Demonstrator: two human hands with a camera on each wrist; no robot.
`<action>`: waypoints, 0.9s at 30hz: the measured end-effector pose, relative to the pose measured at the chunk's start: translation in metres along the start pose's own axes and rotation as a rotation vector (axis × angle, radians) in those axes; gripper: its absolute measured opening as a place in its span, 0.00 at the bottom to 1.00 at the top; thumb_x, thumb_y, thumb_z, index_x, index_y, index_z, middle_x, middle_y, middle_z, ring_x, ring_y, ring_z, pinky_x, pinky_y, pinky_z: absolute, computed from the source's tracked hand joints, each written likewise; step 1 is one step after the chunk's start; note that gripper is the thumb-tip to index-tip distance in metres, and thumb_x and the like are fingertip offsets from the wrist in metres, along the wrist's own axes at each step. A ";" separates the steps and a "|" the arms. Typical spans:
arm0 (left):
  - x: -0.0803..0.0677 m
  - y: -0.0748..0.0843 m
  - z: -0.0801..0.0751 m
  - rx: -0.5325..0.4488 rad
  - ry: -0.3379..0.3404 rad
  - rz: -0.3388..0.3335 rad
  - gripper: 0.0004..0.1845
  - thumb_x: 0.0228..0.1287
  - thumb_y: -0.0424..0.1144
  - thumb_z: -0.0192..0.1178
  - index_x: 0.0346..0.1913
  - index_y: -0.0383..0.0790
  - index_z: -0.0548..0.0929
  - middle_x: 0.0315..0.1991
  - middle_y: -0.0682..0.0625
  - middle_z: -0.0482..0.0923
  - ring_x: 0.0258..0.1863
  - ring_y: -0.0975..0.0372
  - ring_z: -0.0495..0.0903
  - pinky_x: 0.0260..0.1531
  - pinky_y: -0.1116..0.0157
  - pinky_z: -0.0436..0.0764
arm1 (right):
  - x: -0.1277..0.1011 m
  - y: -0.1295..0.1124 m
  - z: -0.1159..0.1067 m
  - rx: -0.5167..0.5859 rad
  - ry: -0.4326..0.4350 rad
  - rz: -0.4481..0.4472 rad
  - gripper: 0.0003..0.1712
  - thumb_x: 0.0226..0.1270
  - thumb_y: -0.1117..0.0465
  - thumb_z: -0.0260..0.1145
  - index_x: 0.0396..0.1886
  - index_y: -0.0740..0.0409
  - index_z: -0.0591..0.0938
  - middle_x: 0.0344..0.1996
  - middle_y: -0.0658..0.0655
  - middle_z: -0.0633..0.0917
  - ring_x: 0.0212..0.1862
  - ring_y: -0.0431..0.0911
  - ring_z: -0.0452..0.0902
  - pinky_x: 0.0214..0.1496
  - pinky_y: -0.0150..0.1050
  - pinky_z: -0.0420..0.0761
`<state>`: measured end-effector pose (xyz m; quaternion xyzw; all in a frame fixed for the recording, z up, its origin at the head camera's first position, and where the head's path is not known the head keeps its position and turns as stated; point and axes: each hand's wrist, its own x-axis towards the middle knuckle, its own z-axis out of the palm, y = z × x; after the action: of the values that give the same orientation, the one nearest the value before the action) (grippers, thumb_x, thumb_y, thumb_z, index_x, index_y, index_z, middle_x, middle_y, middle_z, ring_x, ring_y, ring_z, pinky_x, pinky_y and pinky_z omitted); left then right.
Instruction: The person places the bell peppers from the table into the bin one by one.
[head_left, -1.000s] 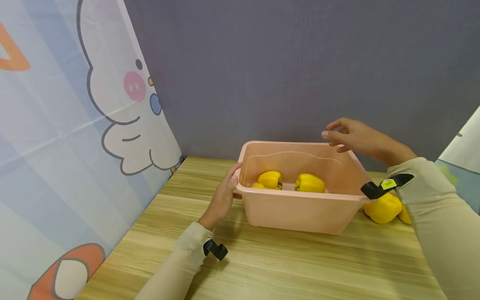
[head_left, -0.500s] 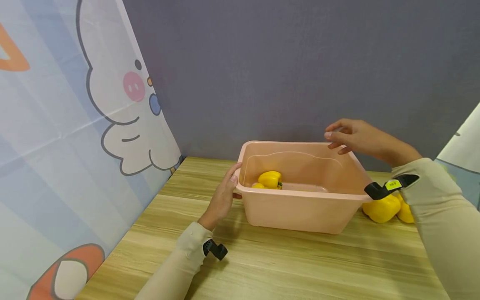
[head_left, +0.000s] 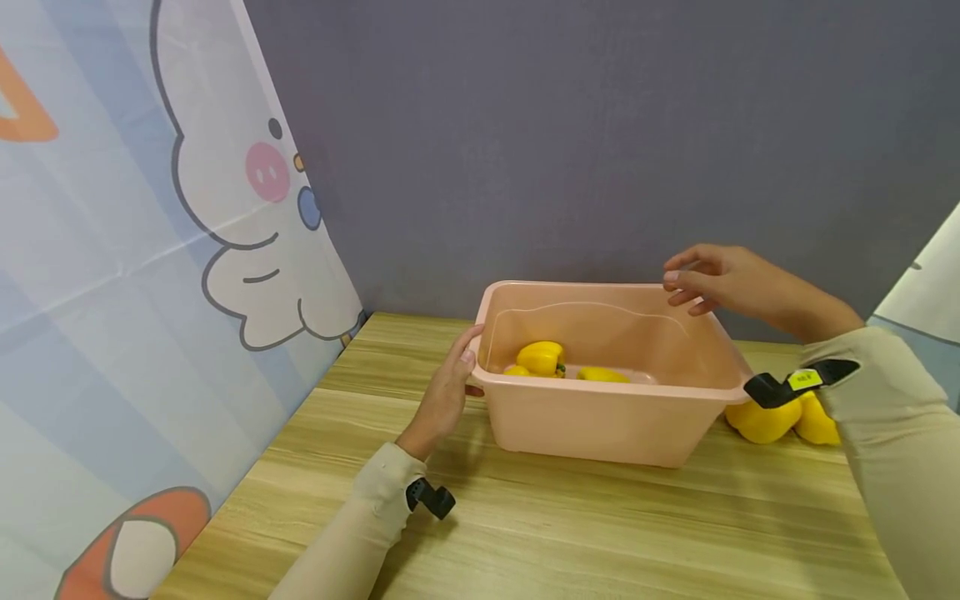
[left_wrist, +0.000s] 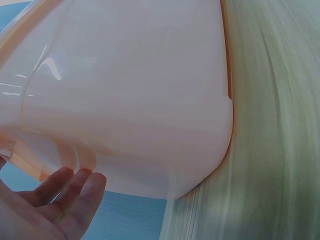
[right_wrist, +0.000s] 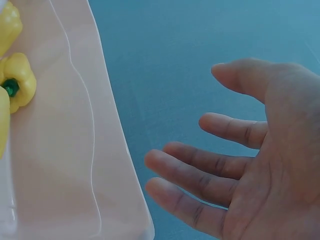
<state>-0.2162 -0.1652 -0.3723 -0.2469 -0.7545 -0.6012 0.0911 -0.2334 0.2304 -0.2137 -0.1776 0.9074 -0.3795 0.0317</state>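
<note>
A pink plastic basin (head_left: 592,427) stands upright on the wooden table. My left hand (head_left: 441,398) holds its left rim, thumb over the edge; in the left wrist view the fingertips (left_wrist: 92,186) meet the outer wall below the rim. Inside lie yellow bell peppers: one at the left (head_left: 540,358), another peeking out beside it (head_left: 516,370), and one nearer the middle (head_left: 603,375), partly hidden by the front wall. Over the right back corner hovers my right hand (head_left: 738,281), fingers loosely bent and holding nothing; its palm (right_wrist: 285,165) shows in the right wrist view.
Two more yellow bell peppers (head_left: 763,421) sit on the table right of the basin, partly covered by the right sleeve. A grey wall panel (head_left: 480,150) rises behind the basin, and a printed cartoon cloth (head_left: 150,292) hangs along the left.
One pepper, in sight a second ago and then hidden behind the front wall, now shows low near the basin's middle. My right hand has drifted right and slightly down; the left keeps still.
</note>
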 end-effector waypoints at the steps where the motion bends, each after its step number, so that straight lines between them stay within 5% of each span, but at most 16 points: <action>1: 0.000 0.000 0.000 -0.001 0.000 -0.001 0.29 0.78 0.54 0.36 0.78 0.56 0.58 0.72 0.43 0.64 0.49 0.50 0.76 0.43 0.42 0.79 | 0.000 0.000 0.000 -0.001 0.001 0.001 0.29 0.78 0.46 0.55 0.67 0.61 0.69 0.58 0.64 0.80 0.55 0.52 0.81 0.50 0.40 0.83; 16: 0.001 -0.003 -0.001 -0.005 -0.019 0.002 0.29 0.78 0.55 0.36 0.78 0.59 0.58 0.72 0.44 0.64 0.55 0.44 0.76 0.44 0.43 0.80 | -0.015 0.017 -0.006 -0.055 0.030 0.014 0.27 0.78 0.49 0.57 0.67 0.61 0.70 0.56 0.65 0.82 0.49 0.48 0.84 0.45 0.38 0.84; 27: 0.000 -0.002 -0.001 -0.003 -0.002 0.005 0.28 0.79 0.55 0.35 0.78 0.58 0.59 0.71 0.45 0.66 0.50 0.50 0.76 0.42 0.43 0.80 | -0.031 0.026 -0.004 -0.046 0.096 0.015 0.28 0.78 0.48 0.56 0.66 0.63 0.71 0.54 0.67 0.82 0.46 0.45 0.85 0.42 0.35 0.84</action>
<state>-0.2177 -0.1667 -0.3737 -0.2493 -0.7531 -0.6020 0.0915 -0.2133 0.2605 -0.2317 -0.1529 0.9177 -0.3664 -0.0133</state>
